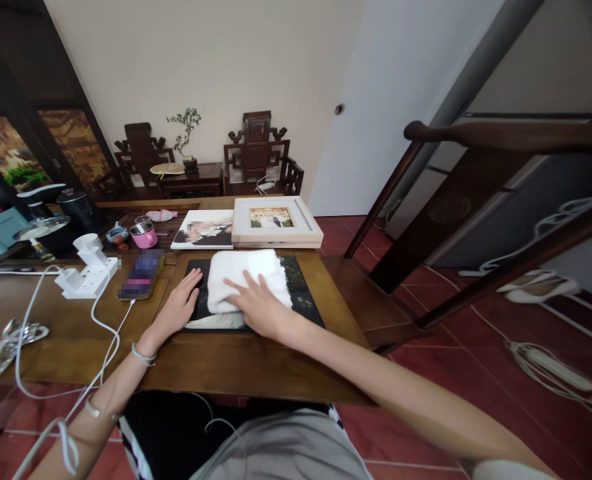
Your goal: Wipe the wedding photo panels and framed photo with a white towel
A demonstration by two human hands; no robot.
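Note:
A folded white towel (249,265) lies on a dark, flat picture panel (300,293) near the front edge of the wooden table. My right hand (257,303) rests on the towel with its fingers spread, pressing it against the panel. My left hand (182,301) lies flat at the panel's left edge, fingers stretched out and holding nothing. The towel and my right forearm hide much of the panel; a pale patch shows along its lower edge.
Behind the panel sit a white-framed picture (301,220) and a photo print (186,233). To the left are a phone (141,275), a white power strip (91,277) with cables, a pink cup (143,235) and a hair clip (13,347). A wooden chair (441,200) stands right.

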